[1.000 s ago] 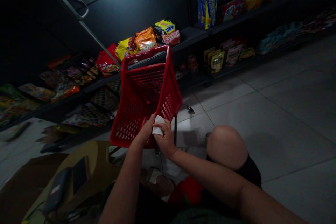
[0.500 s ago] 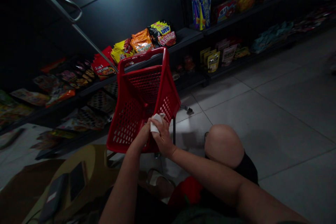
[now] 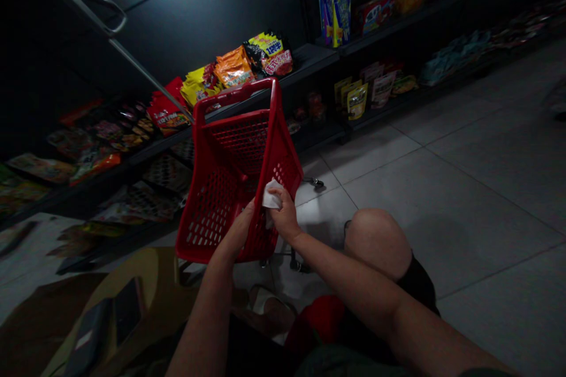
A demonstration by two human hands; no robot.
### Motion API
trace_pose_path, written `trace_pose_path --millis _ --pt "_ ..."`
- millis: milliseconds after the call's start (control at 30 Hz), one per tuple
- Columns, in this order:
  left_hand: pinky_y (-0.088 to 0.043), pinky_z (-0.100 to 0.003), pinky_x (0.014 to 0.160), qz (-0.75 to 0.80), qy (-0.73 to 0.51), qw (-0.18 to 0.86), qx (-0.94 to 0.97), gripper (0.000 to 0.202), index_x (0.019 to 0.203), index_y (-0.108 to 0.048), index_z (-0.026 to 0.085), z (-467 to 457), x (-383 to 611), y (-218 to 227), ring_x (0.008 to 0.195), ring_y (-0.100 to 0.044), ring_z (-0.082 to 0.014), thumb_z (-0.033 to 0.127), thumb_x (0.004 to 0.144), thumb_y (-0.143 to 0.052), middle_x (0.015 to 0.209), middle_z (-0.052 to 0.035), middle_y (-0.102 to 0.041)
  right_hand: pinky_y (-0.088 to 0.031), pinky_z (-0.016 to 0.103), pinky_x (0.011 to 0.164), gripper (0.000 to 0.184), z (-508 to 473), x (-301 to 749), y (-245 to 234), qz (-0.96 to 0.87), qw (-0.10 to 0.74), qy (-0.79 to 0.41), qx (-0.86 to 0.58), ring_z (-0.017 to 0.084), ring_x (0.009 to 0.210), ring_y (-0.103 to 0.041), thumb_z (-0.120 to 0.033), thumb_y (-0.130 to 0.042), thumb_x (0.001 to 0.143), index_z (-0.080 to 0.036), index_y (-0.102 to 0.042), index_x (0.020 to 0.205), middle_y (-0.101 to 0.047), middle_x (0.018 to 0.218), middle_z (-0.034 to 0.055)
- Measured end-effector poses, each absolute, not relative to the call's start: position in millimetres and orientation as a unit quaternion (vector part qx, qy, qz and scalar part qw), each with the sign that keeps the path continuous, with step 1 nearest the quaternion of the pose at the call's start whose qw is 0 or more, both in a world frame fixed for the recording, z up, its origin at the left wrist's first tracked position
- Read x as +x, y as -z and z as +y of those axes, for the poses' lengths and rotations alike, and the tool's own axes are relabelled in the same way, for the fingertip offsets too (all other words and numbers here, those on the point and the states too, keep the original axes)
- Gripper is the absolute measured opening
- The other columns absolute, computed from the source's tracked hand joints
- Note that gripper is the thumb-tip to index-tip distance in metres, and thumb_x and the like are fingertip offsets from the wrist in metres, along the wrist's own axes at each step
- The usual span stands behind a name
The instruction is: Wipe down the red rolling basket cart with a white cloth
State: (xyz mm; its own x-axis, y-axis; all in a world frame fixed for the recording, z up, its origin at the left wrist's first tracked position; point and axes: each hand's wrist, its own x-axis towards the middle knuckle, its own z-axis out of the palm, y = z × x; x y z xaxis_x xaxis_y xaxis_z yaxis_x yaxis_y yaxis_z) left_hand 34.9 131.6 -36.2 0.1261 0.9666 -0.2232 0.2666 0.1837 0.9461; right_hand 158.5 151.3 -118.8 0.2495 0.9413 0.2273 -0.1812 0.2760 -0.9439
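Note:
A red perforated shopping basket on a wheeled frame point(image 3: 230, 182) stands tilted in front of me. My right hand point(image 3: 283, 215) is closed on a white cloth point(image 3: 270, 197) and presses it against the basket's near right rim. My left hand point(image 3: 241, 230) grips the basket's near edge just left of the cloth, fingers curled over the rim. My bare knee point(image 3: 375, 241) is raised to the right.
Dark shelves point(image 3: 309, 59) with snack packets point(image 3: 234, 70) run behind the basket. A metal cart handle point(image 3: 88, 6) slants at upper left. A yellow stool point(image 3: 145, 283) with dark flat objects point(image 3: 106, 324) sits at lower left. Grey tiled floor point(image 3: 464, 188) lies to the right.
My right hand has slid the white cloth up along the basket's right rim. The basket and view have shifted slightly left.

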Motion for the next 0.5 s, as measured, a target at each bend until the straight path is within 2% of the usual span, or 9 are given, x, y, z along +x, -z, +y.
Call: trace_pose_path --millis 67,200,300,400,500 --pt "-0.030 -0.044 0.119 0.558 -0.344 0.527 0.541 0.069 0.142 -0.050 0.017 129 37 35 0.139 -0.044 -0.0277 0.064 0.091 -0.042 0.143 -0.0070 -0.056 -0.049 0.034 0.093 0.031 155 164 132 -0.423 0.645 -0.440 -0.460 0.021 0.102 -0.061 -0.027 -0.060 0.076 -0.021 -0.063 0.106 -0.066 0.107 0.0036" --pt "-0.028 -0.046 0.120 0.555 -0.336 0.543 0.533 0.064 0.143 -0.050 0.022 124 39 29 0.142 -0.040 -0.0266 0.061 0.093 -0.042 0.138 -0.0050 -0.061 -0.053 0.033 0.080 0.030 157 170 152 -0.327 0.598 -0.484 -0.549 0.020 0.086 -0.063 -0.029 -0.052 0.079 -0.023 -0.063 0.106 -0.068 0.091 -0.0002" --pt "-0.027 -0.047 0.121 0.548 -0.341 0.543 0.538 0.064 0.143 -0.050 0.022 124 39 27 0.142 -0.040 -0.0267 0.060 0.093 -0.043 0.141 -0.0045 -0.058 -0.051 0.034 0.091 0.037 151 166 129 -0.351 0.628 -0.465 -0.516 0.020 0.100 -0.063 -0.031 -0.050 0.084 -0.023 -0.062 0.117 -0.069 0.106 0.0023" --pt "-0.023 -0.043 0.122 0.557 -0.343 0.509 0.559 0.065 0.141 -0.053 0.020 127 37 30 0.144 -0.036 -0.0255 0.061 0.091 -0.045 0.147 -0.0047 -0.052 -0.037 0.036 0.111 0.046 144 159 101 -0.446 0.658 -0.428 -0.430 0.019 0.127 -0.051 -0.033 -0.045 0.091 -0.024 -0.054 0.135 -0.057 0.136 0.0043" --pt "-0.021 -0.043 0.123 0.561 -0.345 0.504 0.559 0.068 0.141 -0.052 0.019 129 35 35 0.144 -0.036 -0.0258 0.064 0.090 -0.047 0.148 -0.0056 -0.050 -0.028 0.038 0.118 0.048 142 155 110 -0.485 0.655 -0.408 -0.411 0.018 0.138 -0.041 -0.033 -0.039 0.096 -0.024 -0.047 0.143 -0.049 0.146 0.0057"
